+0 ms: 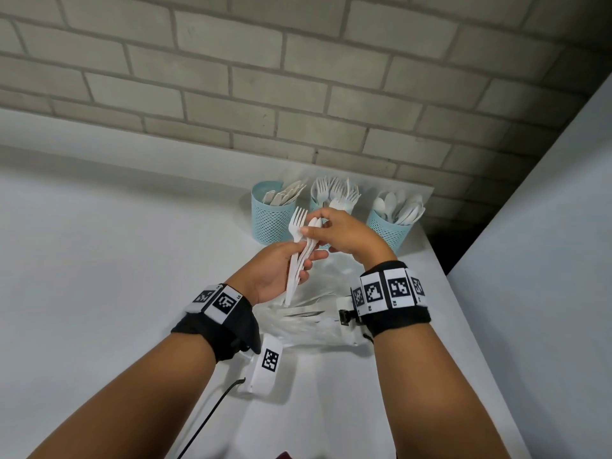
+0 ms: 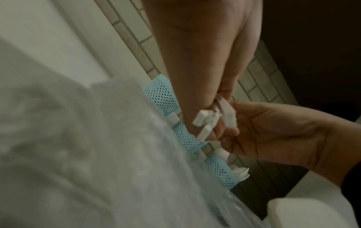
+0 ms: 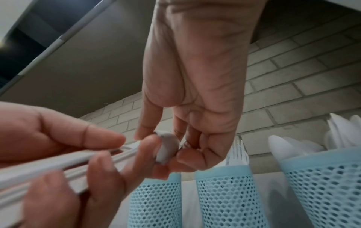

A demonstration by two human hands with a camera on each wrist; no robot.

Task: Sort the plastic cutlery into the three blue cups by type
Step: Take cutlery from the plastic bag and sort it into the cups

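White counter (matte) meets grey brick wall.

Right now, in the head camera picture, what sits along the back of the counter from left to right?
Cup of knives → cup of forks, partly behind the right hand → cup of spoons.

Even indoor light, dim blurred wrist views
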